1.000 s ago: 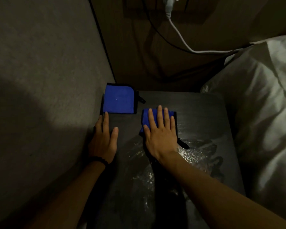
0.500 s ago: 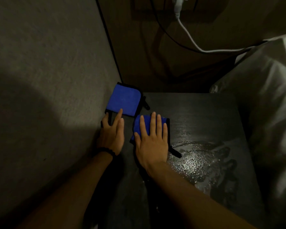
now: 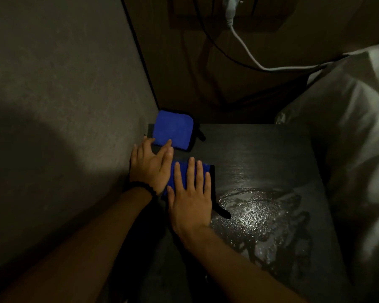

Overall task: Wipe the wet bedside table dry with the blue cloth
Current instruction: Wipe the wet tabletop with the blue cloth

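Note:
A dark bedside table [image 3: 260, 145] fills the middle of the view. A shiny wet patch [image 3: 258, 217] spreads over its right half. My right hand [image 3: 189, 193] lies flat, fingers apart, pressing a folded blue cloth [image 3: 179, 171] with black edging onto the table's left side, just left of the wet patch. A second folded blue cloth [image 3: 172, 130] lies in the far left corner. My left hand [image 3: 150, 162], a dark bead bracelet on its wrist, rests flat beside the wall, its fingertips touching that second cloth's near edge.
A grey wall [image 3: 64, 106] runs along the table's left edge. A white pillow and bedding [image 3: 348, 127] press against the right edge. A white cable [image 3: 245, 49] and black cables hang on the brown panel behind the table.
My right hand has slid the cloth leftward off the wet patch toward my left hand. My left hand moved forward until its fingertips touched the corner cloth.

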Demonstrator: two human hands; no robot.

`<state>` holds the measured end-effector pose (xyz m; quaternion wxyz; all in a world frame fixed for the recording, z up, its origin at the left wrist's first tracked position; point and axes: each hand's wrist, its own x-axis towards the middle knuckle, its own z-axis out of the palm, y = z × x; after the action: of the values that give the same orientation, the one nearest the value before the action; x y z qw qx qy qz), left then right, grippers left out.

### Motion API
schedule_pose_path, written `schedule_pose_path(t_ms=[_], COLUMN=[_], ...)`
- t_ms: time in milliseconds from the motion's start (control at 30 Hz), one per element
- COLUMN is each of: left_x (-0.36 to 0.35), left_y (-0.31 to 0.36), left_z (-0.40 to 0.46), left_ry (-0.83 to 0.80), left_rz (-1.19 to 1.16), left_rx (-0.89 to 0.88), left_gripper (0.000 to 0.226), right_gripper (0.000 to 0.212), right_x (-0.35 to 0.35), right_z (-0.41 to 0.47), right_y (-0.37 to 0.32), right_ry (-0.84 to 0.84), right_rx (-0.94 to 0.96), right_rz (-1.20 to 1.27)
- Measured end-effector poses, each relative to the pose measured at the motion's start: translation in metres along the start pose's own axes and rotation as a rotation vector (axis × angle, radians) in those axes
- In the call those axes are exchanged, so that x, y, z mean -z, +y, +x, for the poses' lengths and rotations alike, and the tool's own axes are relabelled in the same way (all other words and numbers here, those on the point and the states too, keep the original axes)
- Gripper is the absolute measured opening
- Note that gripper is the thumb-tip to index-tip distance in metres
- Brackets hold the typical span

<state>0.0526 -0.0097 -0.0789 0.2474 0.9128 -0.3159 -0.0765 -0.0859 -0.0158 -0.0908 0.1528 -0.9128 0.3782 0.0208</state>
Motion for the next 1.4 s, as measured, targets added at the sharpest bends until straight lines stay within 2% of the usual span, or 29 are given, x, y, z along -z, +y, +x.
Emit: schedule_pose_path(t_ms=[100,200,400,500,633,767,900,1067,1233,1400], left_x=[0.004,0.007,0.015,0.02,0.016,0.015,0.014,0.008,0.004,0.004], left_y=[0.01,0.007,-0.008,-0.004,-0.001,-0.002,-0.008,-0.01,-0.011,-0.01], left_z=[0.004,0.003,-0.001,-0.007,-0.013,-0.023,-0.029,-0.033,-0.037,-0.045], left_ry=[0.079,0.082,-0.089,-0.135,-0.205,-0.11,-0.177,-0.184,-0.219,-0.245], left_rz=[-0.034,-0.029,0.099,0.095,-0.023,-0.209,-0.104,-0.025,0.08,0.26], left_rx=[-0.002,-0.056,-0.114,-0.06,0.037,0.132,0.054,0.003,0.029,-0.017], left_gripper=[0.038,0.035,0.053,0.055,0.047,0.053,0.053,0.057,0.055,0.058], right_gripper=[0.06,0.062,0.075,0.07,0.062,0.061,0.06,0.06,0.061,0.061], right_x=[0.0,0.002,0.007,0.005,0.005,0.01,0.022,0.035,0.042,0.047], right_z=[-0.004,-0.001,0.015,0.009,-0.003,-0.012,-0.015,-0.016,-0.013,-0.008], right_y=[-0.005,-0.008,-0.022,-0.023,0.0,0.033,0.067,0.1,0.126,0.155], right_ry=[-0.049,-0.076,-0.151,-0.141,-0.126,-0.112,-0.152,-0.163,-0.161,-0.169], right_rx=[0.103,0.106,0.251,0.347,0.487,0.575,0.64,0.637,0.557,0.479], right_rz=[0.011,0.034,0.002,0.005,-0.004,-0.053,-0.135,-0.185,-0.204,-0.216])
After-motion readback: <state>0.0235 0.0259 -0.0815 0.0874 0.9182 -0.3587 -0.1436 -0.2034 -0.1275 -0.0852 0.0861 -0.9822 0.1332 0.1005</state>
